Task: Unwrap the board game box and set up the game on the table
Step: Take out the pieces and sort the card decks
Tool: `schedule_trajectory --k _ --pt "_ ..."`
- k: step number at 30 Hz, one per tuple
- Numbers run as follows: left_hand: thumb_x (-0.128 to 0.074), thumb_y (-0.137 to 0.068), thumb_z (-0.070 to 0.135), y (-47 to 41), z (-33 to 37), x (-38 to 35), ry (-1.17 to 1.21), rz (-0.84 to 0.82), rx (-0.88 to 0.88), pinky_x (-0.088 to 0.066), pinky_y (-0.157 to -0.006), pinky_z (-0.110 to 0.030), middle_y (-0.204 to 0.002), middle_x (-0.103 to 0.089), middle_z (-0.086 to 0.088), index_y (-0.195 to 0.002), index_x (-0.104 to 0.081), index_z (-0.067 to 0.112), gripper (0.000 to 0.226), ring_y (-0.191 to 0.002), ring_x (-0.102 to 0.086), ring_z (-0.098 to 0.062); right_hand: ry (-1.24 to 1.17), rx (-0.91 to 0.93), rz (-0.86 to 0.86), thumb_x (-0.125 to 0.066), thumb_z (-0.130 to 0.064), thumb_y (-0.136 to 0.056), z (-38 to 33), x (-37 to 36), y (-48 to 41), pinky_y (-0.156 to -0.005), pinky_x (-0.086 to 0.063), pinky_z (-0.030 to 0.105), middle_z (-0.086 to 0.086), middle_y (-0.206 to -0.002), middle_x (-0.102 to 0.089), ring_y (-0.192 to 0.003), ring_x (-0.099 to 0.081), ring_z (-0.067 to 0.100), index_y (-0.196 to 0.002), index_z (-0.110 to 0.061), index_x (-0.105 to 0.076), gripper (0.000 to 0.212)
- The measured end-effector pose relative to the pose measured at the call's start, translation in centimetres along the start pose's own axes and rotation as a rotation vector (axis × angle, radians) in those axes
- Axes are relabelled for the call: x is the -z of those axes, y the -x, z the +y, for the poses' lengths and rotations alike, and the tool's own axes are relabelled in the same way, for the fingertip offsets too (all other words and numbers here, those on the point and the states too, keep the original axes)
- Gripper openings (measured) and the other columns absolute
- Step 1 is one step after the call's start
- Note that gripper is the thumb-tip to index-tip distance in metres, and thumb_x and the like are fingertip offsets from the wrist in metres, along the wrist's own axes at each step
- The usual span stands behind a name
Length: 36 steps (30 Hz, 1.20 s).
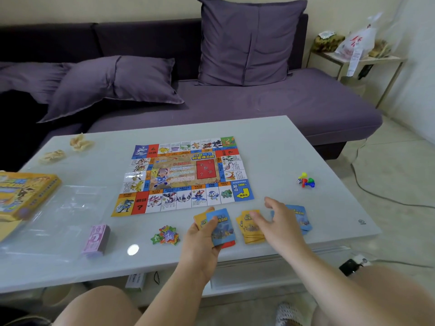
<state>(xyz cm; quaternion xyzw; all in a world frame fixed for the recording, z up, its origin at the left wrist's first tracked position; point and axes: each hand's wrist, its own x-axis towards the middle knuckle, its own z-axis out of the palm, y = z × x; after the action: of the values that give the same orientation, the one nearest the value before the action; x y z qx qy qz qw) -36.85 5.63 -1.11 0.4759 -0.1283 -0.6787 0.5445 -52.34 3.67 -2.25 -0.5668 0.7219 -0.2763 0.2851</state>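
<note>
- One white table (294, 147) carries everything; its near-left corner runs out of view.
- One paper game board (183, 175) lies unfolded flat at the table's middle, with its print too small for us to read.
- Half of the yellow game box (26, 196) shows at the left edge (the rest is cut off), lying on the table.
- Some clear wrap (77, 203) lies just beside the box, and its outline is hard to trace against the table.
- Our right hand (280, 220) hovers with loosely spread fingers, gripping nothing, over two card piles. We cannot tell whether it touches them.
- Our left hand (200, 238) curls round a small fan of cards (221, 229). A blue back is on top, a yellow one sits behind, and a red edge peeks out beneath.
- One blue pile (302, 217) is partly hidden behind the right hand.
- One yellow pile (249, 232) sits between the two hands, fingertips covering its upper corner.
- One pink stack of play money (96, 238) rests near the front edge.
- Several star tokens (166, 235) lie heaped just left of the left hand.
- Several coloured pawns (307, 181) cluster well to the board's right, touching a white die (299, 181) whose pips are too blurred to count.
</note>
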Motion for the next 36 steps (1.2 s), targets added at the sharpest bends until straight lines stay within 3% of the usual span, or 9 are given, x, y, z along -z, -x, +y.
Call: schedule_trajectory --k 3,6,11,16,18,21,24,31,36 --pt "-0.048 -0.094 0.003 0.1 -0.9 -0.5 -0.004 -0.056 0.030 -0.058 -0.061 -0.034 -0.083 -0.072 -0.009 -0.110 -0.060 0.012 0.022 -0.070 -0.069 -0.021 -0.250 0.017 -0.190 -0.068 -0.040 -0.082 -0.9 -0.2 1.4 -0.068 -0.044 0.017 -0.006 -0.092 -0.067 -0.079 -0.059 0.003 -0.105 -0.023 -0.060 0.029" --pt "-0.046 -0.095 0.005 0.5 -1.1 -1.4 0.006 -0.101 0.070 -0.059 -0.061 -0.030 -0.094 -0.070 -0.016 -0.111 -0.060 0.006 0.022 -0.079 -0.068 -0.025 -0.335 0.010 -0.244 -0.072 -0.024 -0.081 -0.5 -0.2 1.5 -0.067 -0.049 0.019 -0.002 -0.075 -0.066 -0.066 -0.059 0.005 -0.084 -0.020 -0.064 0.010" --pt "-0.034 -0.094 -0.006 0.7 -0.8 -1.6 0.027 -0.148 0.090 -0.059 -0.071 -0.032 -0.095 -0.072 -0.018 -0.113 -0.052 0.003 0.028 -0.087 -0.070 -0.025 -0.322 -0.093 0.062 -0.068 -0.013 -0.084 2.7 2.9 -0.9 -0.063 -0.043 0.015 0.003 -0.083 -0.067 -0.074 -0.061 0.012 -0.103 -0.011 -0.067 0.019" --pt "-0.044 -0.094 -0.005 0.9 -1.4 -1.3 -0.127 -0.158 0.030 -0.057 -0.075 -0.032 -0.101 -0.071 -0.015 -0.115 -0.056 0.011 0.029 -0.087 -0.070 -0.024 0.003 -0.156 0.197 -0.067 -0.030 -0.085 4.7 4.3 -1.4 -0.097 -0.037 0.036 0.006 -0.127 -0.057 -0.123 -0.045 0.027 -0.127 -0.014 -0.057 0.046" --pt "-0.049 -0.092 -0.004 0.9 -1.6 -1.4 -0.166 -0.154 0.022 -0.056 -0.072 -0.029 -0.098 -0.071 -0.013 -0.110 -0.059 0.014 0.028 -0.083 -0.070 -0.023 -0.104 -0.080 0.152 -0.068 -0.033 -0.084 3.3 3.8 -0.5 -0.093 -0.039 0.032 0.003 -0.123 -0.058 -0.115 -0.051 0.022 -0.123 -0.015 -0.059 0.044" --pt "-0.051 -0.091 -0.005 1.0 -1.8 -1.5 -0.175 -0.168 0.015 -0.057 -0.064 -0.025 -0.091 -0.071 -0.010 -0.109 -0.059 0.016 0.029 -0.076 -0.068 -0.021 -0.288 0.023 -0.105 -0.072 -0.033 -0.080 0.6 2.2 1.3 -0.067 -0.042 0.012 -0.008 -0.085 -0.066 -0.074 -0.058 -0.001 -0.091 -0.021 -0.065 0.017" --pt "-0.045 -0.094 -0.001 1.3 -1.3 -1.3 -0.134 -0.205 0.013 -0.056 -0.071 -0.029 -0.095 -0.071 -0.012 -0.115 -0.057 0.016 0.029 -0.084 -0.068 -0.023 -0.322 0.055 -0.213 -0.074 -0.024 -0.080 -0.8 0.8 1.8 -0.053 -0.039 0.008 -0.008 -0.063 -0.059 -0.052 -0.052 -0.004 -0.075 -0.021 -0.060 0.015" --pt "-0.041 -0.096 -0.002 1.4 0.3 1.0 -0.265 -0.182 -0.085 -0.045 -0.096 -0.054 -0.107 -0.067 -0.022 -0.114 -0.057 0.007 0.025 -0.101 -0.062 -0.038 -0.501 -0.052 -0.235 -0.069 -0.018 -0.084 -2.3 0.1 1.8 -0.053 -0.041 0.013 -0.008 -0.066 -0.064 -0.058 -0.057 0.001 -0.082 -0.019 -0.065 0.005" --pt "-0.054 -0.091 0.002 1.3 0.4 1.5 -0.284 -0.098 -0.108 -0.053 -0.087 -0.047 -0.099 -0.070 -0.020 -0.107 -0.059 0.002 0.017 -0.090 -0.066 -0.035 -0.451 -0.002 -0.294 -0.062 -0.023 -0.089 -3.5 -1.1 2.9 -0.061 -0.043 0.024 -0.004 -0.071 -0.063 -0.067 -0.055 0.010 -0.080 -0.023 -0.068 0.011"
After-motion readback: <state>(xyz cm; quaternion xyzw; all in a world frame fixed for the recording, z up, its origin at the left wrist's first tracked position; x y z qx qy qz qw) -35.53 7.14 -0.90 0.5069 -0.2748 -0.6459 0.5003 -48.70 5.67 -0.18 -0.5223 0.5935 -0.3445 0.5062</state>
